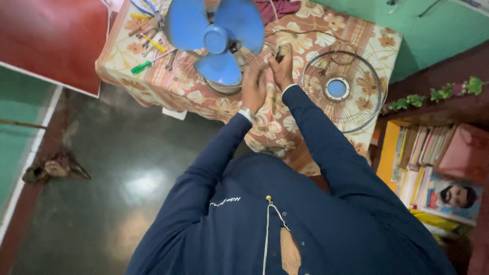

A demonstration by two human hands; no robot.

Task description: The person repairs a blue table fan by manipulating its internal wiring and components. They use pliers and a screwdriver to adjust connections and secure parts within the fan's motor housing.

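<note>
Looking down from the head view, left to right: red mat at top left on a dark glossy floor, small brownish object lying on the floor near the left edge. Worktop covered with a floral orange-and-cream cloth. On its left end, a scatter of hand tools, incl. a green-handled screwdriver and a yellow-handled one. Next, blue three-blade fan standing on the worktop, blades facing up toward the camera, round hub in the middle; motor housing partly hidden behind the lower blade.

Left hand just right of the lower blade, raised over the worktop, fingers loosely curled; blurred, cannot tell whether it grips anything. Watch or band at the wrist. Right hand just beside it, nearly touching, fingers closed around a small dark object poking out at the top; object too blurred to identify. Both arms in dark blue sleeves.

Right of the hands: round wire fan guard lying flat on the cloth, blue centre disc, well apart from the fan. Maroon cloth at the top edge. Far right: green wall, strip of green leaves, shelf of upright books below the worktop's right side.
</note>
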